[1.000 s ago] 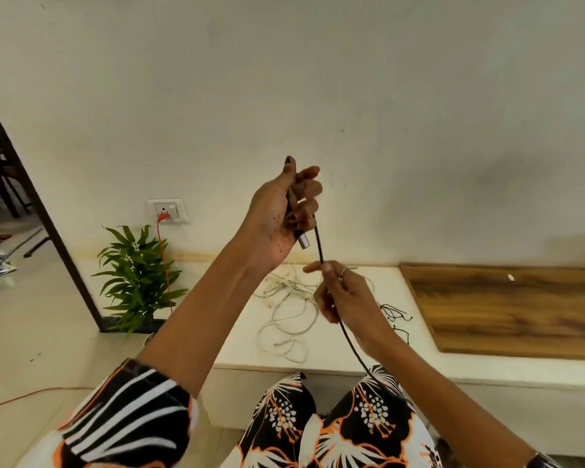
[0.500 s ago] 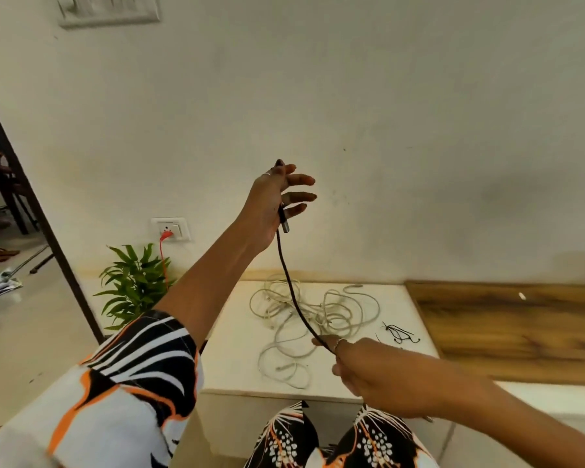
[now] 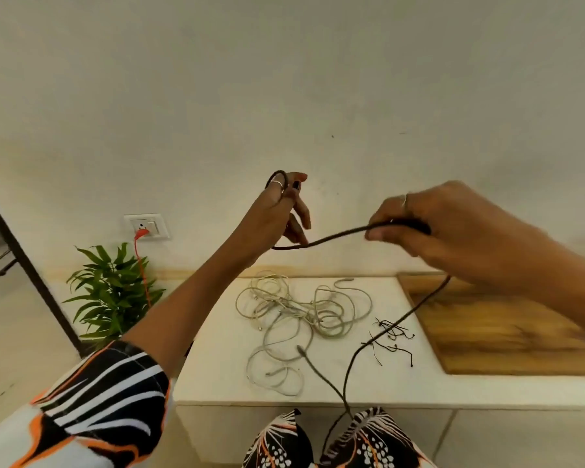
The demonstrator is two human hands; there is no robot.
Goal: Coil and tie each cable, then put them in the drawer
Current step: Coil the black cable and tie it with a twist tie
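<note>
Plain white wall is filling most of what I'm looking at from the head view, with a low white counter running under it and a wooden panel set into the right part of the top. So, progress check: I'm only just getting going on cable number one. I'm holding my left hand up in front of the wall, pinching one end of the black cable between thumb and first fingers, with a small loop poking out above the knuckles and the other fingers hanging loose. My right hand is curling around the same cable further along, a bit blurry, feeding it across toward the left. From there the cable is dropping down over the counter edge toward my lap, and the free end is lying on the counter top, so most of its length is uncoiled. Next to that, the pale cables are sitting in a loose tangle in the middle of the counter, untouched as far as I can judge, and the little black ties are lying scattered just right of them. Nothing is tied yet, and I'm not seeing an open drawer anywhere, so pretty much everything is left to do.
</note>
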